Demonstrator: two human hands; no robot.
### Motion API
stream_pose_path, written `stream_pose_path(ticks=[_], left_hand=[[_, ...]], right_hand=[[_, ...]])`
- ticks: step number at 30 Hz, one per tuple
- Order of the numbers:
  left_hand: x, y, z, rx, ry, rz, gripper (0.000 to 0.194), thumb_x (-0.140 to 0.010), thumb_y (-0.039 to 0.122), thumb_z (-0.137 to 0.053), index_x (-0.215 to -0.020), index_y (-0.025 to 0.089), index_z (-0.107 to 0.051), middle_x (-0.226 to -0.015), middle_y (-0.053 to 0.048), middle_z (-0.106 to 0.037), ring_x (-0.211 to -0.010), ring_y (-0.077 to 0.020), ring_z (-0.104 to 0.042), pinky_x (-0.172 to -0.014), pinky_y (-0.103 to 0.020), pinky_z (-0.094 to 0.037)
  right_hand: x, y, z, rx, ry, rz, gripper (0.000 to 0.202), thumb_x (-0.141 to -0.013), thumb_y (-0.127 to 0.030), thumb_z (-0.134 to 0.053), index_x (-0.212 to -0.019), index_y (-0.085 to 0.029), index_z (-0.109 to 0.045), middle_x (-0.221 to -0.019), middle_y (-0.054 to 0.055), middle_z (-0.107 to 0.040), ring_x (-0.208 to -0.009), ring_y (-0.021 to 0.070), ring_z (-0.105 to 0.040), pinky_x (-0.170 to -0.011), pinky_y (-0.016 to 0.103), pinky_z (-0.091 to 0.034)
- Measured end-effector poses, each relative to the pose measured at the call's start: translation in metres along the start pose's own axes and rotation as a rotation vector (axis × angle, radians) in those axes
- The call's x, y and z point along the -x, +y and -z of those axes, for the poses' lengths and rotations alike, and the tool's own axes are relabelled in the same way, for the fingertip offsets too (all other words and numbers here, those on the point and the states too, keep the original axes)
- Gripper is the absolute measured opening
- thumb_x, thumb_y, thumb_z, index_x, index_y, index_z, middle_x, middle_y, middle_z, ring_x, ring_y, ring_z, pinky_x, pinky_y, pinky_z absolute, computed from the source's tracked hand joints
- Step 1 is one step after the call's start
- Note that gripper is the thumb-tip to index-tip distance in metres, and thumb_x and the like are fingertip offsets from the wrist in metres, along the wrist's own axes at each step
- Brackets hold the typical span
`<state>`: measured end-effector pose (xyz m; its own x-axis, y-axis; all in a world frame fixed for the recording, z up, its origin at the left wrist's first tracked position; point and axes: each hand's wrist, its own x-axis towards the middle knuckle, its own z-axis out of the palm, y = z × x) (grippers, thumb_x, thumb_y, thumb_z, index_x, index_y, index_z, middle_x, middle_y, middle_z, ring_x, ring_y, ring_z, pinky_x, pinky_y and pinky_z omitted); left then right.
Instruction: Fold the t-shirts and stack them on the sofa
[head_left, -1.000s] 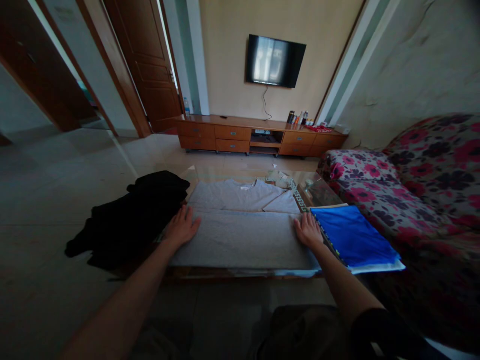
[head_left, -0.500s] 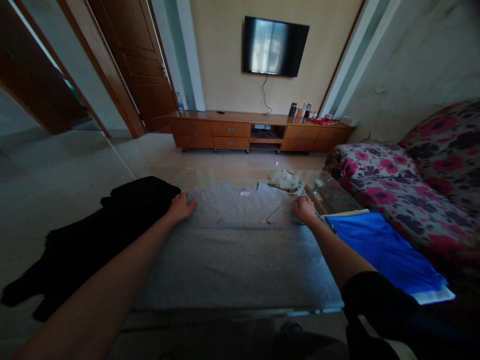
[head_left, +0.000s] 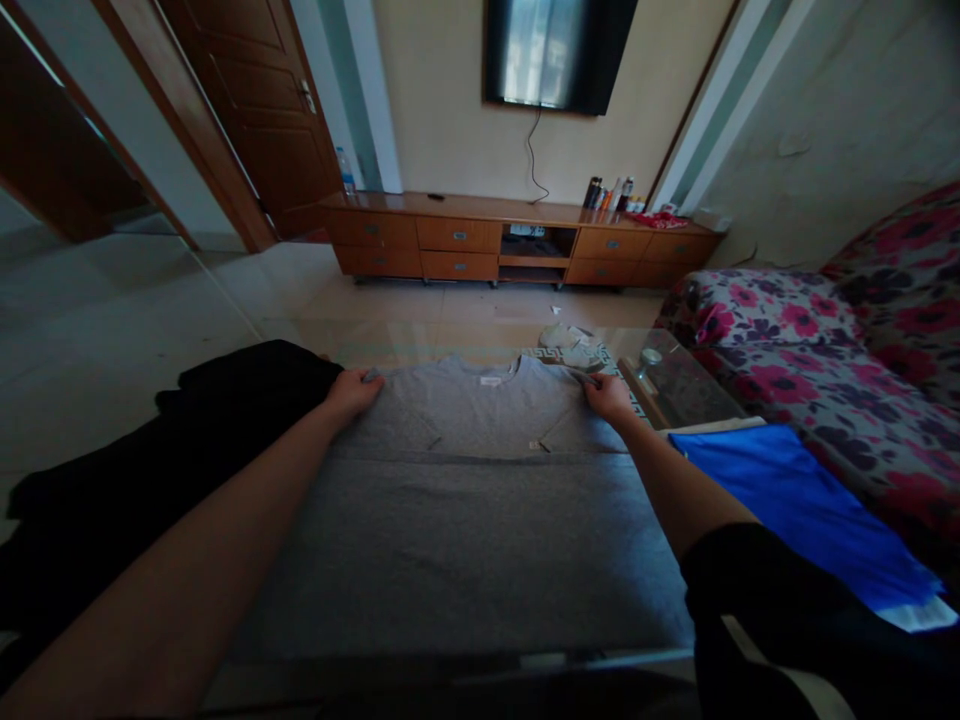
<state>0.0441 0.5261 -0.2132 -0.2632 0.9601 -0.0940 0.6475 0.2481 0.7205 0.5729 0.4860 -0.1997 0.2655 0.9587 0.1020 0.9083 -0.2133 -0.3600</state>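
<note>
A grey T-shirt (head_left: 465, 540) lies spread on the glass table, its neckline and white label at the far end. Sleeves appear folded inward across its upper part. My left hand (head_left: 352, 395) is closed on the shirt's far left shoulder corner, pinching the cloth. At the far right shoulder, my right hand (head_left: 609, 397) grips the other corner, the fabric bunched slightly between thumb and fingers. Black clothing (head_left: 187, 430) lies beside my left forearm.
Folded blue cloth (head_left: 802, 510) rests on pale fabric at the right of the glass table (head_left: 686, 375). A small glass jar (head_left: 651, 357) and a plastic bag (head_left: 566, 340) are near the table's far side. A floral sofa (head_left: 795, 365) stands right; a wooden TV cabinet (head_left: 457, 235) is beyond.
Both hands have closed on the shirt's shoulder corners, where their fingers lay on the cloth before. The corners now look slightly raised. The view has tilted downward.
</note>
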Motion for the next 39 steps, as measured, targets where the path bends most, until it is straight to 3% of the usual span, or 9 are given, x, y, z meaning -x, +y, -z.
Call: stream_pose_path(ticks=[6, 11, 15, 20, 23, 26, 30, 35, 39], left_hand=[[0.018, 0.012, 0.022, 0.206, -0.088, -0.081, 0.036, -0.082, 0.039, -0.062, -0.107, 0.015, -0.074, -0.087, -0.007, -0.077, -0.075, -0.0220, -0.070, -0.066, -0.030, -0.055], [0.053, 0.023, 0.062, 0.211, -0.041, -0.258, 0.046, -0.078, 0.048, -0.069, -0.110, 0.015, -0.074, -0.095, -0.006, -0.078, -0.086, -0.0232, -0.070, -0.073, -0.031, -0.056], [0.106, 0.015, 0.102, 0.169, 0.021, -0.422, 0.051, -0.080, 0.055, -0.068, -0.114, 0.017, -0.073, -0.102, -0.005, -0.077, -0.090, -0.0226, -0.070, -0.083, -0.031, -0.055], [0.183, -0.036, 0.131, 0.014, 0.048, -0.468, 0.049, -0.084, 0.060, -0.064, -0.110, 0.020, -0.072, -0.101, -0.005, -0.076, -0.091, -0.0242, -0.069, -0.088, -0.035, -0.055], [0.213, -0.071, 0.128, -0.130, -0.016, -0.508, 0.036, -0.086, 0.049, -0.058, -0.107, 0.023, -0.070, -0.107, -0.006, -0.074, -0.099, -0.0250, -0.068, -0.091, -0.035, -0.055], [0.231, -0.085, 0.117, -0.351, -0.116, -0.616, 0.032, -0.082, 0.031, -0.055, -0.110, 0.024, -0.069, -0.123, -0.007, -0.067, -0.116, -0.0259, -0.063, -0.104, -0.039, -0.049], [0.262, -0.063, 0.102, -0.610, -0.096, -0.766, 0.048, -0.082, 0.019, -0.054, -0.129, 0.023, -0.063, -0.141, -0.011, -0.057, -0.131, -0.0297, -0.052, -0.112, -0.045, -0.041], [0.314, -0.023, 0.068, -0.651, -0.242, -1.064, 0.057, -0.087, 0.016, -0.056, -0.143, 0.028, -0.056, -0.147, -0.010, -0.055, -0.132, -0.0287, -0.052, -0.113, -0.045, -0.040], [0.333, -0.023, 0.044, -0.663, -0.212, -1.083, 0.057, -0.091, 0.011, -0.051, -0.143, 0.031, -0.057, -0.148, -0.009, -0.056, -0.132, -0.0281, -0.054, -0.108, -0.047, -0.044]], right_hand=[[0.012, -0.008, 0.025, -0.131, 0.113, 0.022, 0.037, -0.094, -0.031, -0.051, -0.117, -0.014, -0.075, -0.109, 0.013, -0.076, -0.103, 0.0270, -0.069, -0.091, 0.035, -0.051], [0.042, -0.018, 0.067, -0.252, 0.195, 0.102, 0.036, -0.093, -0.034, -0.052, -0.115, -0.015, -0.074, -0.107, 0.011, -0.076, -0.099, 0.0248, -0.069, -0.090, 0.034, -0.052], [0.098, -0.005, 0.099, -0.370, 0.290, 0.260, 0.036, -0.095, -0.042, -0.052, -0.112, -0.016, -0.069, -0.107, 0.010, -0.073, -0.097, 0.0246, -0.066, -0.092, 0.036, -0.051], [0.197, 0.055, 0.106, -0.290, 0.289, 0.380, 0.031, -0.098, -0.042, -0.045, -0.115, -0.020, -0.059, -0.110, 0.013, -0.067, -0.101, 0.0271, -0.063, -0.093, 0.039, -0.050], [0.245, 0.088, 0.097, -0.094, 0.079, 0.513, 0.024, -0.096, -0.032, -0.045, -0.112, -0.022, -0.060, -0.119, 0.013, -0.064, -0.111, 0.0286, -0.060, -0.096, 0.042, -0.048], [0.273, 0.097, 0.089, 0.121, -0.017, 0.532, 0.027, -0.094, -0.028, -0.047, -0.116, -0.025, -0.063, -0.136, 0.013, -0.057, -0.122, 0.0319, -0.055, -0.101, 0.050, -0.043], [0.293, 0.067, 0.092, 0.231, 0.008, 0.582, 0.035, -0.091, -0.025, -0.052, -0.125, -0.022, -0.061, -0.149, 0.015, -0.047, -0.133, 0.0352, -0.045, -0.107, 0.054, -0.037], [0.318, 0.012, 0.096, 0.187, -0.134, 0.841, 0.042, -0.089, -0.021, -0.059, -0.130, -0.024, -0.060, -0.145, 0.012, -0.051, -0.130, 0.0303, -0.048, -0.108, 0.048, -0.038], [0.331, -0.007, 0.088, 0.170, -0.132, 0.852, 0.024, -0.096, -0.019, -0.053, -0.116, -0.023, -0.064, -0.135, 0.012, -0.059, -0.125, 0.0288, -0.052, -0.106, 0.049, -0.039]])
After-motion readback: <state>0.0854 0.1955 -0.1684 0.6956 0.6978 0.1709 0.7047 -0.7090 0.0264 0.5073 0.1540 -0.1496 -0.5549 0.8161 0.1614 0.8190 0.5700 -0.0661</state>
